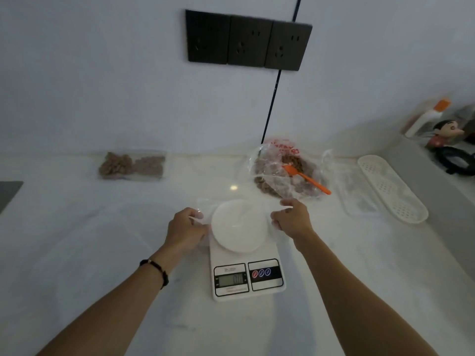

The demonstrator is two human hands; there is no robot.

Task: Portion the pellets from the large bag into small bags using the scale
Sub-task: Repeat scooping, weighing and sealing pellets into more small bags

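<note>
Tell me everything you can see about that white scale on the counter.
The scale is a flat white plastic kitchen scale with a round white platform at its far end. Nearer the person sit a small grey display, its digits too blurred to read, and a black-framed panel with three round buttons. It lies flat on the pale counter. A clear small bag is spread over the platform, held by the left hand and right hand.

Nothing reads clearly. The scale [246,255] display at lower centre is blurred. Red print on the large bag [285,173] at centre right is illegible.
</note>
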